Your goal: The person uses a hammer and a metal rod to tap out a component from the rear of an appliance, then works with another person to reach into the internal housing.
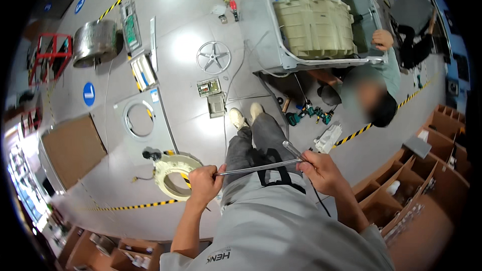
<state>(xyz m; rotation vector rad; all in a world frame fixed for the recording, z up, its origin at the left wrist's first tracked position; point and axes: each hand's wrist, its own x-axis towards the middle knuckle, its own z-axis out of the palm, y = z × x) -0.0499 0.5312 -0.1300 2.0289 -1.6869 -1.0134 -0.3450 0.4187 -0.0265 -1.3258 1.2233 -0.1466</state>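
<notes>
My left hand [205, 183] grips one end of a slim silvery tube [258, 165] stretched across the front of my legs, its fingers wrapped round it. My right hand [321, 170] holds the tube farther right, where a shorter length [292, 150] angles up and away toward the upper left. A thin black cord [319, 198] hangs below my right hand. Just beyond my left hand lies a cream plastic ring [165, 175] on the floor, next to a grey panel [163, 138] with a round opening.
A co-worker [381, 90] crouches at an open appliance cabinet [261, 15] with a cream tub [314, 25], near power drills [311, 113]. A steel drum [95, 40], metal wheel [213, 56] and brown-topped box [70, 150] lie around. Cardboard compartment bins [386, 170] line the lower right.
</notes>
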